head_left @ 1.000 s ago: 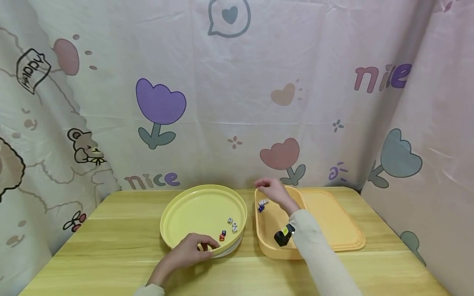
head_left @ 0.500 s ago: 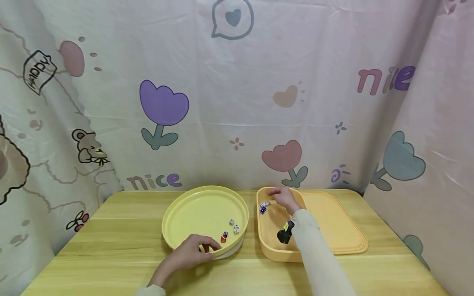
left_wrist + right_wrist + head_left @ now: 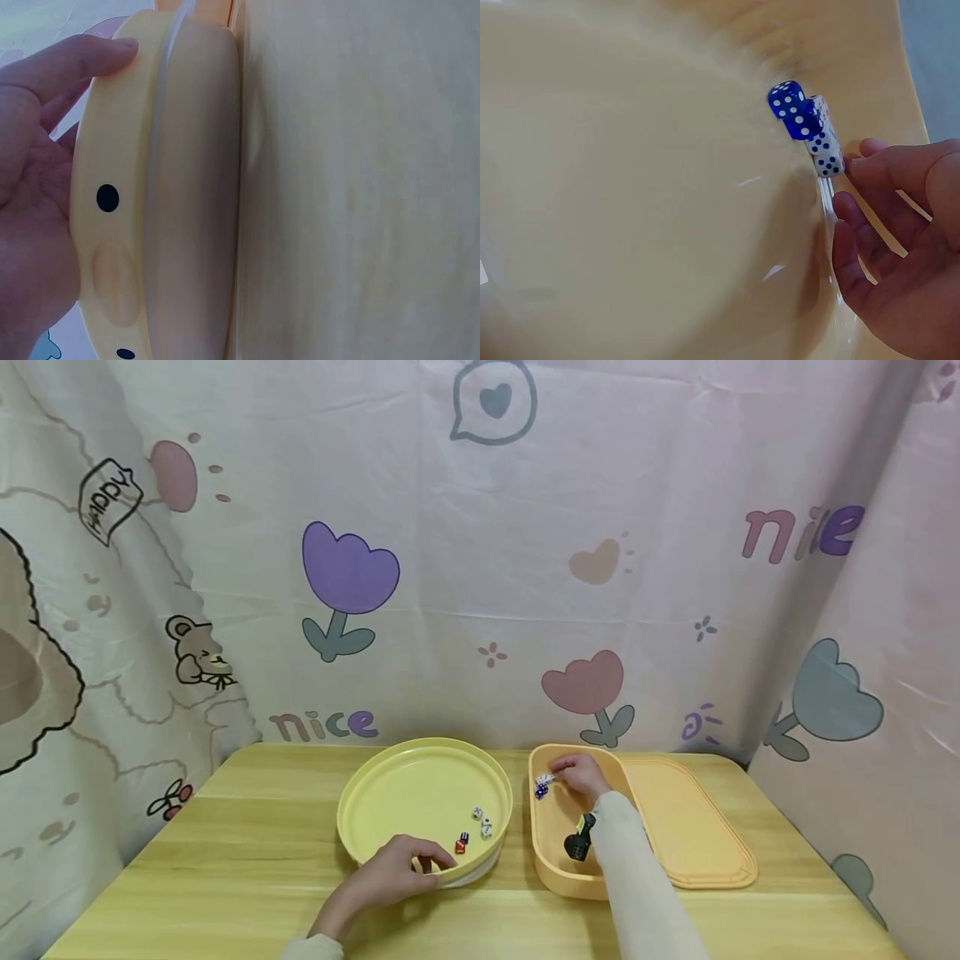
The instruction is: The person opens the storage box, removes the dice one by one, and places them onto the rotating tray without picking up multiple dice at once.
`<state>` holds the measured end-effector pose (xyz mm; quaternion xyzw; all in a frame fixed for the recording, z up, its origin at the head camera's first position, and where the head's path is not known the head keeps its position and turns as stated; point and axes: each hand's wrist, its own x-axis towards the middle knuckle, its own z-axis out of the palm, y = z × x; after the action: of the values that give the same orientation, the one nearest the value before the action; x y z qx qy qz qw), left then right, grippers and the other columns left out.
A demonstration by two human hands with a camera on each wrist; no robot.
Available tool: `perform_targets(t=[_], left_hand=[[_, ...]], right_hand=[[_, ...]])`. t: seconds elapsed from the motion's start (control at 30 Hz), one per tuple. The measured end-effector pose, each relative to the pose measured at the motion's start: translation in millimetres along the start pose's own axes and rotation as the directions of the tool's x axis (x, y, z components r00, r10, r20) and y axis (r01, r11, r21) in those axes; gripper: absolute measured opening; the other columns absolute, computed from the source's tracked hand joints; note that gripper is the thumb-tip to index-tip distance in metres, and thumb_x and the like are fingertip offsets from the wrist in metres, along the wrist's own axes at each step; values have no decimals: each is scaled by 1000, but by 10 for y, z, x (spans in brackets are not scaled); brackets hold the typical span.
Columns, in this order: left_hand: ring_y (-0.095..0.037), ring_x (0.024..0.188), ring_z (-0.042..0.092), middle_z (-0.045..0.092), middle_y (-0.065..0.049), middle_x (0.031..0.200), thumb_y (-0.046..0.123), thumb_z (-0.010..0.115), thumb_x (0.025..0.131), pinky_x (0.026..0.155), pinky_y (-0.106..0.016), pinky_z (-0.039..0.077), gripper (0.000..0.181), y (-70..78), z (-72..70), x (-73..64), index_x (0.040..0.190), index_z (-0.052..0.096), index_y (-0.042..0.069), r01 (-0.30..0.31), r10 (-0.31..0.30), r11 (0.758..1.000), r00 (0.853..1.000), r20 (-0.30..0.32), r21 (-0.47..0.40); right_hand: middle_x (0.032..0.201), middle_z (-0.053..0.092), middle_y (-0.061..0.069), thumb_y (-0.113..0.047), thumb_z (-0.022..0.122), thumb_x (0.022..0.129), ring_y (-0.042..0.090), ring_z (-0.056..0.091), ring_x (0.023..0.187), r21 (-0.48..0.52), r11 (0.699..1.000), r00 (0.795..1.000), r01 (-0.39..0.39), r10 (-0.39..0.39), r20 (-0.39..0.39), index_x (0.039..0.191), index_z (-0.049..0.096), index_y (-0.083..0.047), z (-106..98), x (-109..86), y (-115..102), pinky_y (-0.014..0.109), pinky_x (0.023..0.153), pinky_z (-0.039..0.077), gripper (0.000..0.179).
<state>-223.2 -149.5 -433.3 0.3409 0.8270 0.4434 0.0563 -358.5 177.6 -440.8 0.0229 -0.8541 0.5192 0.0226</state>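
My left hand grips the near rim of a round yellow tray, fingers over the edge and thumb against its outer side in the left wrist view. Inside the tray lie a red die, a dark die and several white dice. My right hand is down in an orange box, fingers loosely bent. Its fingertips are right beside white dice against the box wall; whether they touch is unclear. Blue dice sit against those white ones.
The orange box stands right of the tray on a wooden table. A flat orange lid lies along the box's right side. Behind the table hangs a printed curtain. A black wrist camera sits on my right wrist.
My right hand has come down from above the box's far edge to the dice inside. The left hand keeps its grip on the tray. The head view has shifted slightly left.
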Motion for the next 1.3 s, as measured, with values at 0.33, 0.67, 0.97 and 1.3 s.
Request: perform_targets(t=[0.33,0.67,0.97,1.3], left_hand=[[-2,76,54,68,9,91,6,69,83,65,-23,46,16,-22,13,19,97,74,9,-32,31,999,999,10,20],[-3,76,54,69,7,92,8,71,83,65,-23,46,14,8,3,27,96,74,11,-4,4,1000,1000,8,24],[-2,77,54,69,10,92,8,70,84,67,-23,46,13,5,13,15,96,75,12,16,-16,999,1000,11,35],[-2,76,54,69,8,92,8,70,84,65,-23,45,13,20,8,-8,96,74,11,15,-15,1000,1000,0,23]], right_hand=[[90,69,13,10,70,70,16,53,76,-125,992,1000,15,-15,1,93,71,9,9,-2,90,24,63,41,22],[78,66,6,12,69,68,17,50,70,-122,993,1000,1,-3,-14,85,70,7,57,44,158,25,59,39,18],[81,67,8,8,73,69,18,54,74,-135,990,999,27,-32,-38,83,71,5,37,37,138,27,64,43,14],[77,69,5,-1,74,77,15,60,71,10,987,985,163,-163,-61,77,72,-3,19,92,-3,27,65,47,3]])
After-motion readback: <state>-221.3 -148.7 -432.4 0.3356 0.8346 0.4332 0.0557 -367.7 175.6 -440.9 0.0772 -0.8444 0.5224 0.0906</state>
